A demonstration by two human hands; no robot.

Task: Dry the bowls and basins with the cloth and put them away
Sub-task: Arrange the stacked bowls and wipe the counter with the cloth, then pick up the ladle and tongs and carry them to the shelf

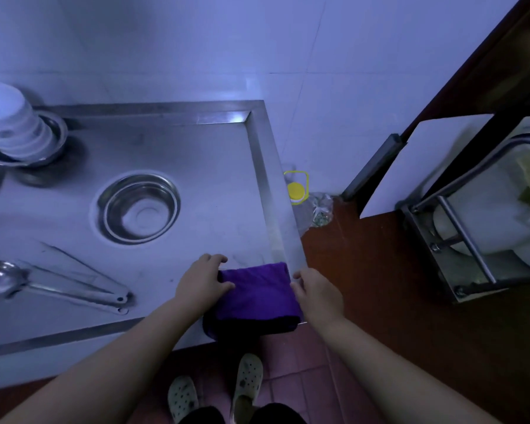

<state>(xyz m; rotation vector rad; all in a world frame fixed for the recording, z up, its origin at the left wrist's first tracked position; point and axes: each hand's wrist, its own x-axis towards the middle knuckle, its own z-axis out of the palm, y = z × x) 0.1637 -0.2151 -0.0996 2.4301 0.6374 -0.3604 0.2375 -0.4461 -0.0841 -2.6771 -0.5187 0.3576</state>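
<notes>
A folded purple cloth [256,296] lies on the front right corner of the steel counter [196,154], hanging a little over its edge. My left hand [204,281] holds the cloth's left side with its thumb on the fabric. My right hand [317,290] grips the right side at the counter's corner. A steel basin [140,208] sits upright in the middle of the counter. At the far left, a stack of white bowls [10,123] rests inside stacked steel basins [51,148].
Two steel ladles [19,281] lie at the counter's front left. On the floor right of the counter stand a bottle with a yellow cap [296,189] and a crumpled plastic bag [320,208]. A steel rack [471,237] with white dishes stands at the right.
</notes>
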